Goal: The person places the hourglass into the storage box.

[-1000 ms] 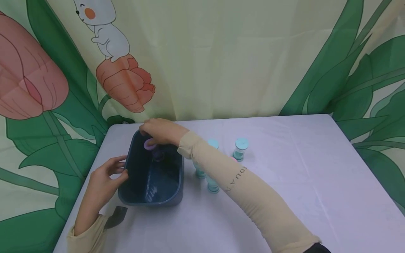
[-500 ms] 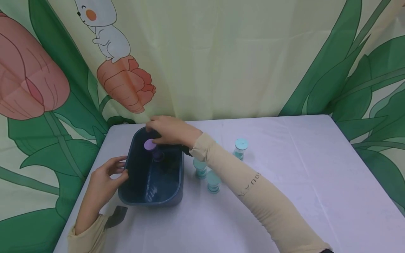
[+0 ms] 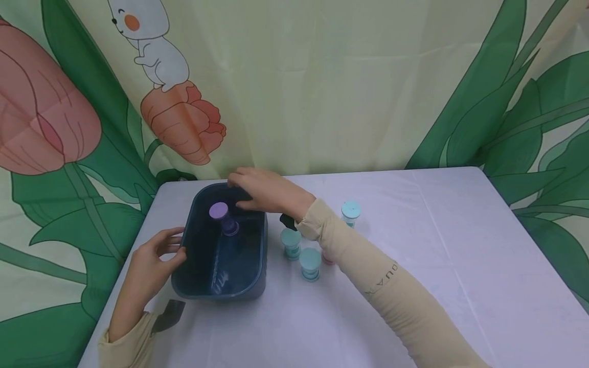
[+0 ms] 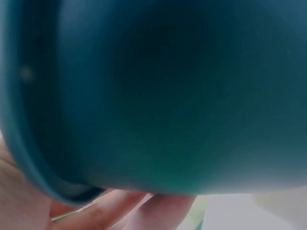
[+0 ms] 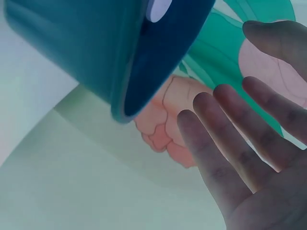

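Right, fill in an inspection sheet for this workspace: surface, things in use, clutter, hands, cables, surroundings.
Surface: pale table, faint creases.
Things in use: dark blue bin holding a purple piece, cap upward; three turquoise-capped pieces visible on the table, right of the bin; a pink piece, mostly hidden by the right sleeve.
Clutter: nothing seen.
Hands: left hand touches the bin's left side; right hand is over its far right corner, fingers spread, holding nothing.
Cables: nothing seen.
Surroundings: backdrop printed with a rabbit and carrot.
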Available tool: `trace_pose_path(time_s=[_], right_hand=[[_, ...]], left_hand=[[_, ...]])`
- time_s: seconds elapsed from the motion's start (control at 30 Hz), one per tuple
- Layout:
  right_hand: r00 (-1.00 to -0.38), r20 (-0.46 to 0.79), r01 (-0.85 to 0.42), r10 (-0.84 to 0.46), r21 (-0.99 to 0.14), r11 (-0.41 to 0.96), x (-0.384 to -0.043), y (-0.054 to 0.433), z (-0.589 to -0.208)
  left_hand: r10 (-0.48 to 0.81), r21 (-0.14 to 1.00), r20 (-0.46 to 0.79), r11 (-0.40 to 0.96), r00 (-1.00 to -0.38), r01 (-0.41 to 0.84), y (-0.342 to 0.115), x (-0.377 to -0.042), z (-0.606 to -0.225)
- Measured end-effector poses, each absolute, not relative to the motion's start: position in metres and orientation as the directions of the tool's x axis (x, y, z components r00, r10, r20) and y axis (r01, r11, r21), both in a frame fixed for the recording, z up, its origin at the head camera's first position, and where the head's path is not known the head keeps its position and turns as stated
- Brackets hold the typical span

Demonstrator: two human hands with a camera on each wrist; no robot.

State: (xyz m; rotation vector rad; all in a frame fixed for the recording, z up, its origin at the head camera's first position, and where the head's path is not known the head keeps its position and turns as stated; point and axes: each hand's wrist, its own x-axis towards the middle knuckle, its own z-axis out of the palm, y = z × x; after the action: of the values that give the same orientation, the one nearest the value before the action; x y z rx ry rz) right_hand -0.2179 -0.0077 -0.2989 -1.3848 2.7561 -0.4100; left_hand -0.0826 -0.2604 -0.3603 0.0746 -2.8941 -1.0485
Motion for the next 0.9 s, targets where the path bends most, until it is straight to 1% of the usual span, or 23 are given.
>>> trace_pose_path(time_s=[0.17,0.43,0.9], right_hand=[[-0.621,0.099,-0.769,-0.777,-0.266,0.581,-0.216,0.007,-0.300],[-0.643,0.137,-0.750,-0.754,-0.313,0.583,-0.210,0.033,-0.299],[-0.688,0.169,-0.710,-0.706,-0.359,0.605,-0.210,0.067,-0.313]], left_hand=[[-0.066,0.646,0.028,0.763,-0.997,-0.032,-0.261,-0.082,-0.360],[-0.056,0.639,0.058,0.769,-0.997,-0.006,-0.261,-0.083,-0.361],[-0.067,0.647,0.044,0.762,-0.997,-0.023,-0.262,-0.082,-0.361]])
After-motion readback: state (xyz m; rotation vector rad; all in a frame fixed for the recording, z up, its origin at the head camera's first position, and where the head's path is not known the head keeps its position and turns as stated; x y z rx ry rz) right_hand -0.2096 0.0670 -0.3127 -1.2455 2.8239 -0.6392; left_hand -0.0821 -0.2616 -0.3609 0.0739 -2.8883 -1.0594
